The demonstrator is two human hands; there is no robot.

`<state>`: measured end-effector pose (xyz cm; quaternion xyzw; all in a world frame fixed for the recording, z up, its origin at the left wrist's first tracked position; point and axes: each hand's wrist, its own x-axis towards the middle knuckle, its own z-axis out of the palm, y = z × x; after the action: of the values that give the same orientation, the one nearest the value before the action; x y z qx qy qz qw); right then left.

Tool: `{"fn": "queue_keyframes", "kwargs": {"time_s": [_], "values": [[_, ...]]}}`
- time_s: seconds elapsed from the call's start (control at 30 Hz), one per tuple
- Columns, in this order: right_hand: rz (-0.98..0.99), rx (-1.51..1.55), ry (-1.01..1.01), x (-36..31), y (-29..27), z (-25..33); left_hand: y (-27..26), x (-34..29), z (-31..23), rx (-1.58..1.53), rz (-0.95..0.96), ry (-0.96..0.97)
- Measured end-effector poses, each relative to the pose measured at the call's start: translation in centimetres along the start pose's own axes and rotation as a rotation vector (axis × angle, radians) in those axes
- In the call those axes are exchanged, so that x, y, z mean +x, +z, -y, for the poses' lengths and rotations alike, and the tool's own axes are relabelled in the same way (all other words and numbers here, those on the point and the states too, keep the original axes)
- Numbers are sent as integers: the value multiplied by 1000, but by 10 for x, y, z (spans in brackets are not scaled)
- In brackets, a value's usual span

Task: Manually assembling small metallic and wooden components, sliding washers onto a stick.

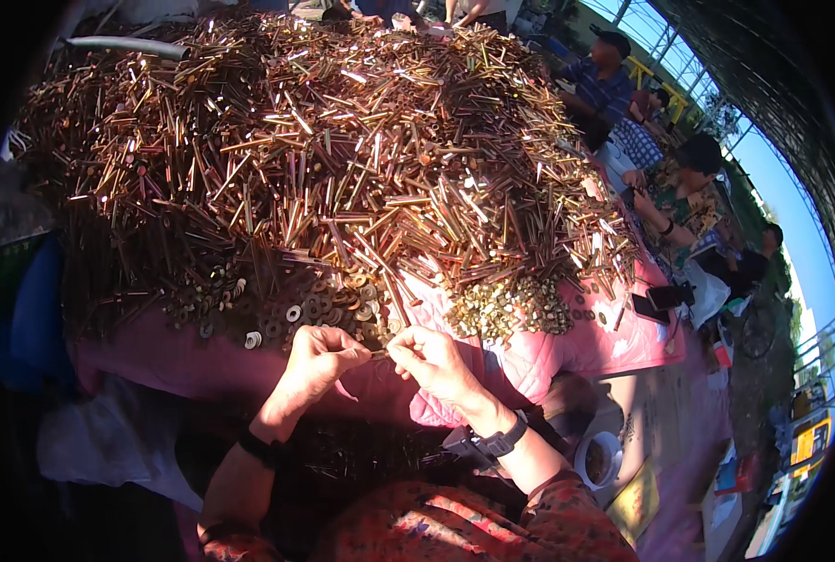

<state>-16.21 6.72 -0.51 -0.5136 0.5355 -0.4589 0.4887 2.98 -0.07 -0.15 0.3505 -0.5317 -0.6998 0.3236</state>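
Rods (pixel 342 178) of coppery metal lay in a broad heap at twelve o'clock from the person's hands, shining where the sun caught them. The left hand (pixel 316 363) had its thumb and forefinger pinched nearly together, the other fingers curled in behind. Facing it from three o'clock, the right hand (pixel 427 359) had its thumb and forefinger drawn in just as narrowly. A small dark piece (pixel 380 355) was held between the two sets of fingertips, too tiny to identify. The left wrist bore a dark band (pixel 264 448), the right a black watch (pixel 504 438).

Flat ring washers (pixel 328 304) were scattered near the hands at eleven o'clock, and a pile of small brass-coloured pieces (pixel 509 311) sat between two and three o'clock. A pink quilted cloth (pixel 614 348) spread beneath them all. Well apart, almost at three o'clock, dark flat devices (pixel 669 297) rested near the cloth's edge; a white bowl (pixel 581 464) stood lower, at four. At two o'clock a co-worker in a patterned shirt (pixel 696 214) sat beside the heap
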Motion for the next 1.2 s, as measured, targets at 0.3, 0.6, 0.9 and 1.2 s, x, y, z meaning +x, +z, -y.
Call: {"fn": "queue_keyframes", "kwargs": {"time_s": [0.3, 0.6, 0.9, 1.2], "values": [[-132, -218, -307, -5, 3, 12, -1, -3, -9, -284, -36, -204], [-13, 30, -113, -4, 4, 18, -4, -1, -15, -179, -43, -103], [-54, 155, -83, -7, 7, 16, -7, -1, -7, -148, 29, -3], [-198, -326, -524, -7, 11, 11, -7, -1, -6, -278, -50, -216]]}}
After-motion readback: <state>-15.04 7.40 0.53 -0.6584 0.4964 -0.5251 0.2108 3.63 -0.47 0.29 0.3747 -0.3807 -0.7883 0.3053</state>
